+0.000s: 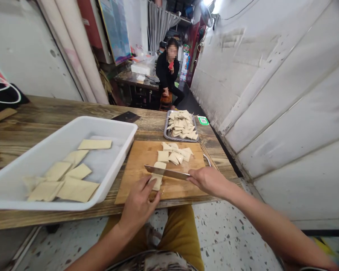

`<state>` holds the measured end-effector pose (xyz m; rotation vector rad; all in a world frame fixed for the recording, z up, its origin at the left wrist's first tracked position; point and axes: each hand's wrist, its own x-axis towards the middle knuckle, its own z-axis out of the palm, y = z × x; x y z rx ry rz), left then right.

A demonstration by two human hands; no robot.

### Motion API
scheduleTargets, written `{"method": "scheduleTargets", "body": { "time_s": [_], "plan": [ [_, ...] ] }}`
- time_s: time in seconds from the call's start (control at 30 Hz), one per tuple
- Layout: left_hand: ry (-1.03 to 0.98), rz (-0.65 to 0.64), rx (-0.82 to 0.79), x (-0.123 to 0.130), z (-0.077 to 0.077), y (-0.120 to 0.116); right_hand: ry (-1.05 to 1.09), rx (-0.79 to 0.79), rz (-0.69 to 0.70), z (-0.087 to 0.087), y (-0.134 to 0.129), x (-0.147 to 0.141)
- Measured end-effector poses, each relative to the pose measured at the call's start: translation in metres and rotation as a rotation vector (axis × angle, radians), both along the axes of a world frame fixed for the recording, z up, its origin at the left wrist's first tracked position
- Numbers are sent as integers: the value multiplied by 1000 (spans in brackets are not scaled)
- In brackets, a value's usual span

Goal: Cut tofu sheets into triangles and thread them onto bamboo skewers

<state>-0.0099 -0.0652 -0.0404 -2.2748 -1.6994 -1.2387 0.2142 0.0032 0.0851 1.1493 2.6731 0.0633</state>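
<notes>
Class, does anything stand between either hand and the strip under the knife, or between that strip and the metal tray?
Nothing visible blocks the left hand, whose fingers reach the strip. The right hand holds the knife across it. Between strip and metal tray, cut pieces lie on the board.

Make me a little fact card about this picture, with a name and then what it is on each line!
Left hand: fingers on a pale strip
Right hand: holding a knife, blade across the strip
Wooden board: under the strip, with small cut pieces too
White tub: left of the board, with bigger flat pieces
Metal tray: beyond the board, piled with pale pieces
Farther back: a seated person holding something red
</notes>
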Motion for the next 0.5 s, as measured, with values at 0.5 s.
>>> {"method": "scheduleTargets", "body": {
  "time_s": [0.5],
  "plan": [
    [14,36,-45,1,1,-2,51,-118,-17,-4,9,-7]
  ]
}}
